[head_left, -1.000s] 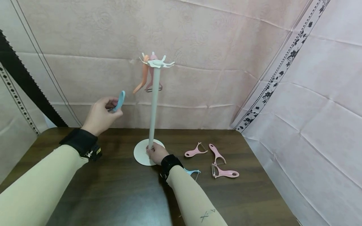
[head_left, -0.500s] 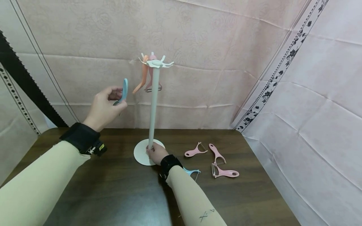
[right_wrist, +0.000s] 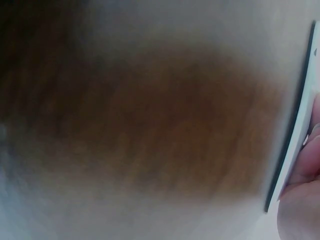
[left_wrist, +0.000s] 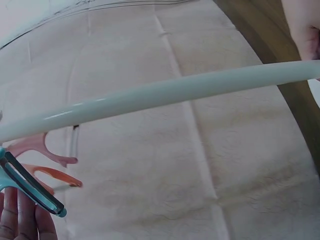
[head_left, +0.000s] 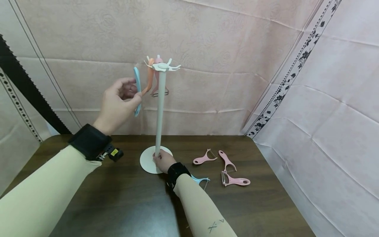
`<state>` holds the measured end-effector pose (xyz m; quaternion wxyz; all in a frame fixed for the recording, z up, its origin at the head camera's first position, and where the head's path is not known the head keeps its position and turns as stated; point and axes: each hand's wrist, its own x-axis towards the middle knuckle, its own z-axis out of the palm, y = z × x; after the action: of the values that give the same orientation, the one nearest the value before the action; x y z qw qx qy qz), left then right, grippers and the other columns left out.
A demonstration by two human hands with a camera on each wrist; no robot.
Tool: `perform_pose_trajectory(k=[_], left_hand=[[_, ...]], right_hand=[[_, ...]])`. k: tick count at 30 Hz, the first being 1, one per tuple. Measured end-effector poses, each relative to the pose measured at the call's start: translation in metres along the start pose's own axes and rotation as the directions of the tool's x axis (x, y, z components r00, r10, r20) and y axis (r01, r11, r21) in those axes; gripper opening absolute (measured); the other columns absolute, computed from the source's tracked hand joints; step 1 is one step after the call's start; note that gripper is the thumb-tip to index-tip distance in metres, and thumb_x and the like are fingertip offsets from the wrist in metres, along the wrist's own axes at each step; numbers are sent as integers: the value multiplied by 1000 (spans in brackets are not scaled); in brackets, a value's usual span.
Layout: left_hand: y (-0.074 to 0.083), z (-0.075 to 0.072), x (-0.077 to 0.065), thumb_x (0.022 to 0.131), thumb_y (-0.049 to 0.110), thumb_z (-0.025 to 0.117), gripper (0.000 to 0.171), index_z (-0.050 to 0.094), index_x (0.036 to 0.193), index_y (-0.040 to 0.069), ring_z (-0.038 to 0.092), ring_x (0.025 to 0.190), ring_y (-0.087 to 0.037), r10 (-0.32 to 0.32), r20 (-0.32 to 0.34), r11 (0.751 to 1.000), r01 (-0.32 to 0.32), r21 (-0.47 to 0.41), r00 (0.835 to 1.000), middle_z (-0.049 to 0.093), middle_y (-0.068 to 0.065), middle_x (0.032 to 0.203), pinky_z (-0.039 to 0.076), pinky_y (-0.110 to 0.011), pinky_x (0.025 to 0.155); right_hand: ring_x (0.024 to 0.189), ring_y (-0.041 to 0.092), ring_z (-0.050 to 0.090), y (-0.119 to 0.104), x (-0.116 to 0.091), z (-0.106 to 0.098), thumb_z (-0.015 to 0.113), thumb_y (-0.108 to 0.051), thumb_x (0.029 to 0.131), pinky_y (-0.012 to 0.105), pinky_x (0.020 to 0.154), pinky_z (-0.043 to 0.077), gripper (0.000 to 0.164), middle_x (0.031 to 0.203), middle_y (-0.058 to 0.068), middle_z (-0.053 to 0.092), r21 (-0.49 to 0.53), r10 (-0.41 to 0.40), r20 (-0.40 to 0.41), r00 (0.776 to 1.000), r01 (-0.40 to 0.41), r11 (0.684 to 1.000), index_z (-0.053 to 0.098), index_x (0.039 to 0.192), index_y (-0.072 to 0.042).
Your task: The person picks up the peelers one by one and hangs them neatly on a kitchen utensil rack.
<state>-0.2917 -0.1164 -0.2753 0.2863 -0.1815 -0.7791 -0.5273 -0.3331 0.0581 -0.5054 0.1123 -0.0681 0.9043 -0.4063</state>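
Blue peeler (head_left: pixel 138 86), long axis approx. vert., handle (head_left: pixel 136 72) up, L hand (head_left: pixel 119 100) gripping

Cloth-screened tabletop corner: patterned cloth (head_left: pixel 225 39) behind wooden table (head_left: pixel 124 204), room type unclear

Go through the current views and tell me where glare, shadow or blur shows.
Head: fairly sharp, with a pale sheen on the table and dark shadow beside the right forearm; left wrist: a bright glare streak on the pole; right wrist: brown middle badly blurred, fingers at the right edge clearer.
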Motion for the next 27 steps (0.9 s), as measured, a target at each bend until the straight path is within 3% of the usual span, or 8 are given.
perform_pose_trajectory(k=[11, 19, 27], left_hand=[[29, 7, 14, 94, 15, 58, 49, 43, 141, 15, 61, 89, -18, 61, -65, 997, -64, -43, 996, 62, -10, 107, 49, -25, 77], [31, 11, 16, 93, 15, 60, 50, 45, 141, 16, 61, 92, -18, 69, -34, 997, -70, -17, 997, 61, -9, 106, 49, -28, 81], [18, 15, 14, 92, 17, 63, 55, 42, 143, 20, 60, 94, -17, 82, -7, 996, -82, -26, 997, 61, -7, 105, 49, -30, 85]], right_hand=[[81, 14, 58, -2, -4, -4, 57, -21, 99, 38, 83, 49, 6, 86, -3, 61, -18, -21, 6, 1000, 21, 1000, 61, 102, -17], [83, 14, 58, 0, -2, -1, 58, -22, 98, 38, 84, 49, 6, 89, -3, 62, 0, -16, 1, 1000, 16, 1000, 61, 101, -17], [83, 13, 58, -1, -5, -3, 58, -22, 98, 37, 83, 49, 8, 89, -2, 62, -9, -33, -2, 999, 33, 999, 61, 102, -16]])
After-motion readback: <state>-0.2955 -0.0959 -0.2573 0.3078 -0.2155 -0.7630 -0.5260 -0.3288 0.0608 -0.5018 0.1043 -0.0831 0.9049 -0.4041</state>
